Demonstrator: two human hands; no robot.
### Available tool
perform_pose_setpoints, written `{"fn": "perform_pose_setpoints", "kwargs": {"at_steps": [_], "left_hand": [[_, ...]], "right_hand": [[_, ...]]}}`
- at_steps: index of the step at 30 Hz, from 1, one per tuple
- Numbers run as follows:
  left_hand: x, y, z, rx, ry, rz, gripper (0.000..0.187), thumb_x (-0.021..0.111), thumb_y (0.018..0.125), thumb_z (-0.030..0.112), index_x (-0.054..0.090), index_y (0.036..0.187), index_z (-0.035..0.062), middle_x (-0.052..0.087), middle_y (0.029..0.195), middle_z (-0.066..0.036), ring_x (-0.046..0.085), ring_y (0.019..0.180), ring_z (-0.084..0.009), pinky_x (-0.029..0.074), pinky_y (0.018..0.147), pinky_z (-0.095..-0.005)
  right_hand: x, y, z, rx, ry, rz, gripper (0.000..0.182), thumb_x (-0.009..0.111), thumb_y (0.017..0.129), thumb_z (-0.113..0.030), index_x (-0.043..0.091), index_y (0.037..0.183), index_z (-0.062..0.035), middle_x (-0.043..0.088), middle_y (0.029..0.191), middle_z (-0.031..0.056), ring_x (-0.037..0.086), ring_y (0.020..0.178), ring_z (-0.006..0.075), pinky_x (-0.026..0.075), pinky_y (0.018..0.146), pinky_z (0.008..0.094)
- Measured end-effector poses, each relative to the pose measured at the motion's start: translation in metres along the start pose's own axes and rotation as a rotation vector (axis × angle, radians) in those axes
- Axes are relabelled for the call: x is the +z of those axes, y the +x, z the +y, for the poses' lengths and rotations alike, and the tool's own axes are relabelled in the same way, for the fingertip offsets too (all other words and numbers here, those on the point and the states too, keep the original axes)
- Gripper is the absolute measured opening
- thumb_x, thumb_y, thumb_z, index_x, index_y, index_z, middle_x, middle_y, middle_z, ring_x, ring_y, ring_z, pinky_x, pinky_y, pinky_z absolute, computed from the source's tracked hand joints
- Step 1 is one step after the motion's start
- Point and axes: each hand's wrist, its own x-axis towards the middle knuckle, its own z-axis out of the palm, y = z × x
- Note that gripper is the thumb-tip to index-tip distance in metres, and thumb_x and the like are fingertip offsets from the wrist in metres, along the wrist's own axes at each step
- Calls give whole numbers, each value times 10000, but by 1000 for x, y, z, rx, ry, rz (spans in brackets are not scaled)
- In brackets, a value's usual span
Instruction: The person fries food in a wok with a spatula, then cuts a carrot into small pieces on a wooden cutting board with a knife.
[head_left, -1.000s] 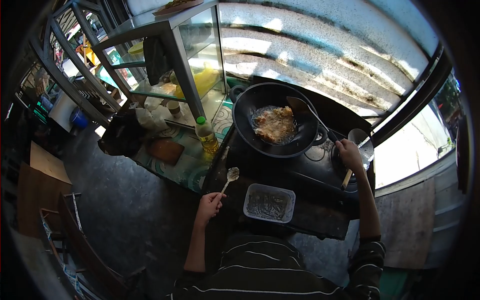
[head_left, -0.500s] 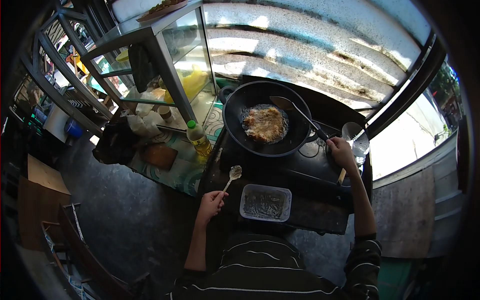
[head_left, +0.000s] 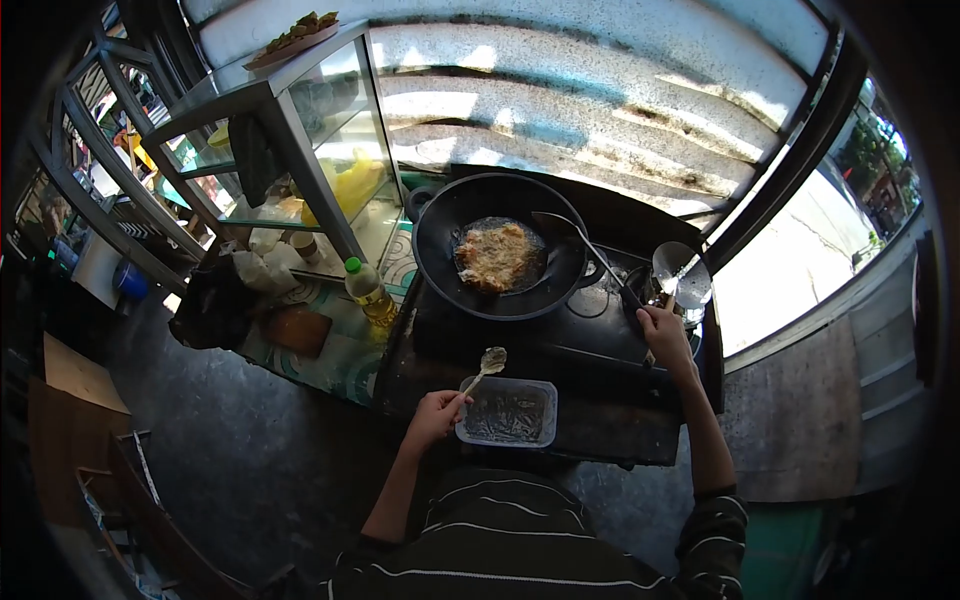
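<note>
My left hand (head_left: 433, 417) grips a spoon (head_left: 484, 373), its bowl coated with pale batter and raised above the far left rim of a clear plastic container (head_left: 507, 436). Dark residue is smeared over the container's bottom. My right hand (head_left: 664, 338) is closed round the dark handle of a metal spatula (head_left: 592, 251), whose blade rests inside the right part of a black wok (head_left: 437, 262). A golden-brown fried piece (head_left: 497, 256) lies in bubbling oil there, apart from the blade. Close to my right hand is a wire skimmer (head_left: 683, 272) with a light handle.
The wok stands on a dark stove (head_left: 590, 340). Left of it are an oil bottle (head_left: 368, 293) with a green cap, a brown board (head_left: 297, 331) and a glass display case (head_left: 350, 110). Corrugated metal sheeting (head_left: 590, 90) rises behind.
The view has shifted a little to the right. My left hand has brought the spoon rightward, to the container's rim. The spatula blade has moved right, away from the fried piece.
</note>
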Motion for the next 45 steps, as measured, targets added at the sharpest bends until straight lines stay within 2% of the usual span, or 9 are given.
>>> {"fn": "perform_pose_setpoints", "kwargs": {"at_steps": [4,6,8,12,17,30,35,39,45], "left_hand": [[9,2,6,18,-6,-17,230,454,880,188,597,869,8,418,505,44,349,403,-17,271,367,-178],[11,4,6,6,-8,-33,229,455,879,187,597,865,8,420,507,43,351,407,-18,273,370,-181],[15,5,2,3,8,-27,226,456,879,186,595,863,9,420,508,41,353,412,-20,272,371,-182],[24,2,-3,6,14,-20,227,453,881,189,593,864,10,416,506,40,353,410,-21,276,374,-183],[32,-5,-12,-34,2,-10,220,447,882,202,586,851,34,422,504,34,357,391,-24,267,345,-169],[58,-2,-55,-139,326,-31,227,490,820,185,621,895,14,576,597,-38,544,551,-92,418,539,-237],[65,6,-79,-134,233,-36,323,472,814,160,488,1109,32,593,648,-47,543,547,-103,419,514,-240],[69,12,-86,-189,231,-67,451,471,805,149,354,1232,64,605,686,-56,557,559,-115,427,490,-249],[74,4,-85,-189,286,15,410,481,805,164,393,1195,69,608,681,-66,579,590,-141,443,526,-268]], "right_hand": [[-5,-5,6,78,113,-26,297,492,838,-243,590,806,36,492,520,100,504,499,157,352,487,329],[-9,-7,23,104,189,-6,292,474,839,-253,575,833,21,542,587,142,526,482,236,403,485,326],[-32,-17,32,595,963,-342,348,420,883,-339,561,956,-30,421,513,-1,323,328,50,254,302,200],[-34,-45,94,561,1579,-391,397,380,887,-416,517,1017,-66,352,500,-37,259,297,21,186,270,145],[-18,-69,139,536,1484,-97,268,459,872,-339,507,972,-95,293,480,-46,245,296,24,200,259,146],[21,-61,205,627,1870,-174,415,429,872,-393,457,1127,-66,331,516,-19,302,357,46,274,298,151],[20,-65,216,422,2002,-344,686,321,825,-585,373,1235,-38,600,891,133,603,712,215,509,552,268],[28,-79,224,347,2249,-375,710,311,817,-599,367,1240,-31,505,1143,169,547,968,289,479,760,379],[43,-108,237,529,2182,-74,653,354,811,-588,431,1163,-44,534,1092,141,569,889,285,505,672,383]]}}
